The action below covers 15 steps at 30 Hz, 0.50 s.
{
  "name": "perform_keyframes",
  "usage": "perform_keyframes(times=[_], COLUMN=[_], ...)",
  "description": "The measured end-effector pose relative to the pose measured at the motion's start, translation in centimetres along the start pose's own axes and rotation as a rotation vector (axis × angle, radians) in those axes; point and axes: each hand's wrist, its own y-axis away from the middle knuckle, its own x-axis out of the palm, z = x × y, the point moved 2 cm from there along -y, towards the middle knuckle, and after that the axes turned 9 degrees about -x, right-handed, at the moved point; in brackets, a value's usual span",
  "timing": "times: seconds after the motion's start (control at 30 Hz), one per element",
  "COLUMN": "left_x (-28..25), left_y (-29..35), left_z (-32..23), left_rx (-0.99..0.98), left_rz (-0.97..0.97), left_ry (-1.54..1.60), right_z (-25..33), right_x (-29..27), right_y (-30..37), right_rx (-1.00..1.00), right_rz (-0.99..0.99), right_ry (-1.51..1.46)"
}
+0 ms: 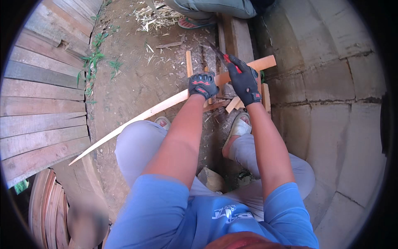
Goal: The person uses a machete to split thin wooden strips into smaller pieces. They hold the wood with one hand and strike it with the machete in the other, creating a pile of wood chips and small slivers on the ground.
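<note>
A long, pale wooden strip (151, 111) runs slantwise across in front of me, tapering to a thin tip at the lower left. My left hand (203, 85), in a black glove with red trim, is closed around the strip near its middle. Further along, toward the strip's wide right end, my right hand (245, 82) wears a matching glove. Its fingers wrap a red-handled tool with a long dark blade (217, 50) that points up and to the left. Whether the blade touches the strip I cannot tell. Short wood offcuts (234, 103) lie below my hands.
Stacked boards (43, 101) line the left side, and a grey block wall (331, 83) stands at the right. Ahead, another person's leg and sandal (197, 23) are beside wood shavings (155, 17). A thick wooden beam (240, 39) runs away from me. A stone (211, 179) lies between my feet.
</note>
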Motion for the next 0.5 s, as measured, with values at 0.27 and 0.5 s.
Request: perform_keyframes(times=[0.27,0.5], left_x=[-0.2,0.3], left_y=[0.5,0.4], left_z=[-0.5,-1.5], left_rx=[-0.025,-0.089], left_rz=[-0.002,-0.063], left_ry=[-0.103,-0.144], right_z=[5.7,10.3], right_x=[-12.9,-20.6], right_y=[12.4,21.5], right_rx=[0.044,0.044], right_rz=[0.078,0.108], right_ry=[-0.037,0.075])
